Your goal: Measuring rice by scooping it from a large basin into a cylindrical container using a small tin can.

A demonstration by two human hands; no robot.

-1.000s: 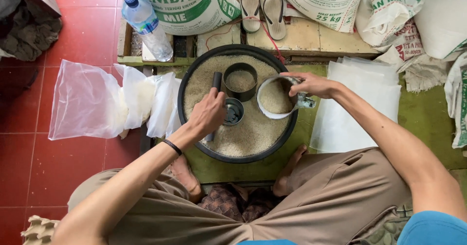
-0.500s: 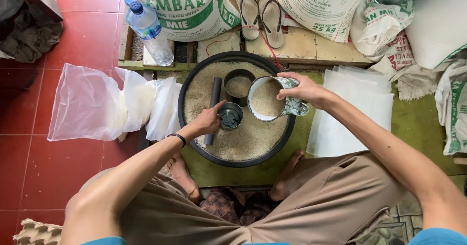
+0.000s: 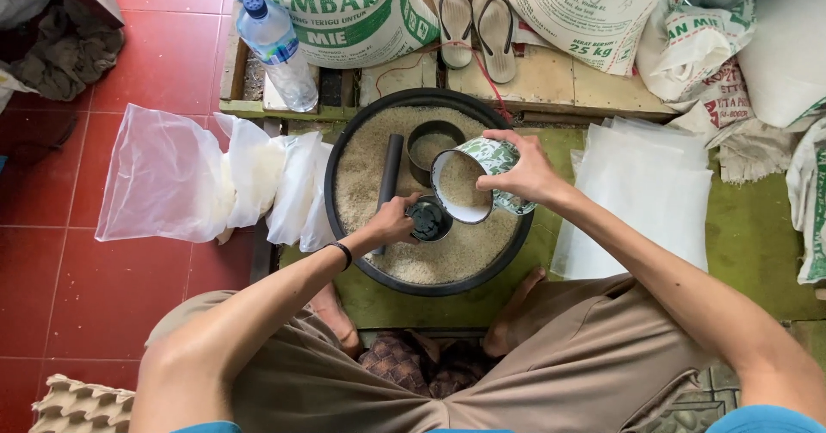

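Note:
A round black basin (image 3: 344, 153) full of rice stands on the floor in front of my crossed legs. My right hand (image 3: 525, 171) grips a patterned enamel mug (image 3: 469, 184) holding rice, tilted towards a small dark tin (image 3: 428, 220). My left hand (image 3: 391, 222) steadies that small tin, which sits in the rice. A second, larger round tin (image 3: 433, 145) with rice in it sits further back in the basin. A dark tube-shaped stick (image 3: 389, 184) lies across the rice on the left.
Clear plastic bags (image 3: 163, 175) lie left of the basin, a stack of white bags (image 3: 641, 201) on the right. A water bottle (image 3: 277, 46), sandals (image 3: 473, 20) and printed flour sacks (image 3: 353, 12) line the back. An egg carton (image 3: 77, 407) sits at bottom left.
My right hand has tipped the mug further, its mouth now over the small tin. My left hand stays on the small tin.

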